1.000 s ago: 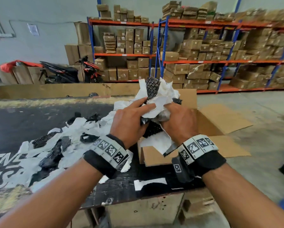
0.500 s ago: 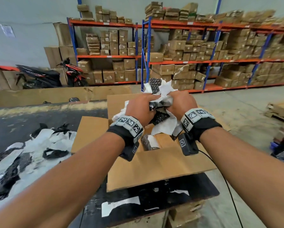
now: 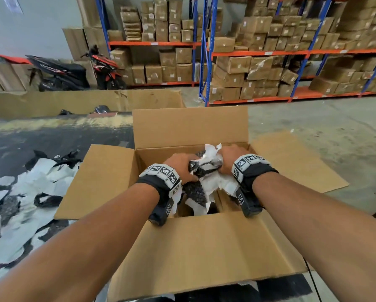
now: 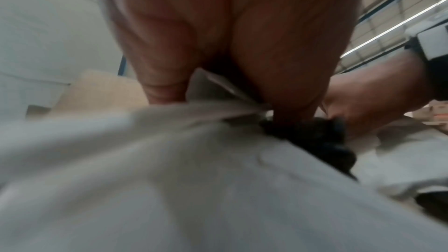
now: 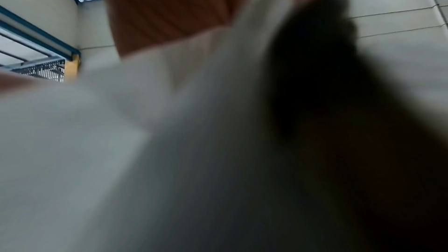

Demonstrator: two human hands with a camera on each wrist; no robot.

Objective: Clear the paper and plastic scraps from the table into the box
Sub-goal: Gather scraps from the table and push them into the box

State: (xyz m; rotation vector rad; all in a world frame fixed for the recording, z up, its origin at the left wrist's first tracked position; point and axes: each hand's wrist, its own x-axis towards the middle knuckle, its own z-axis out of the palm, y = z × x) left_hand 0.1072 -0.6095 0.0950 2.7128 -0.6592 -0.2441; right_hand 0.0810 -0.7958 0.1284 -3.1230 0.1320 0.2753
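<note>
An open cardboard box [image 3: 204, 240] stands at the table's right end, flaps spread. Inside its mouth hangs a crumpled bundle of white paper and black plastic scraps [image 3: 206, 171]. My left hand [image 3: 181, 165] grips the bundle's left side and my right hand [image 3: 228, 159] grips its right side, both low between the box walls. The left wrist view shows blurred white paper [image 4: 169, 170] and black plastic [image 4: 315, 137] under my curled fingers [image 4: 286, 83]. Blurred white paper [image 5: 121, 141] fills the right wrist view. More white and black scraps [image 3: 25, 203] lie on the dark table [image 3: 52, 138] to the left.
A long cardboard sheet [image 3: 73, 101] stands along the table's far edge. Behind are orange and blue racks of cartons [image 3: 259, 62] and a parked motorcycle [image 3: 73, 70]. Concrete floor [image 3: 324, 118] lies to the right of the box.
Both hands have carried the bundle from above the table rightward and down into the box mouth. My view has swung right, so the box now fills the centre.
</note>
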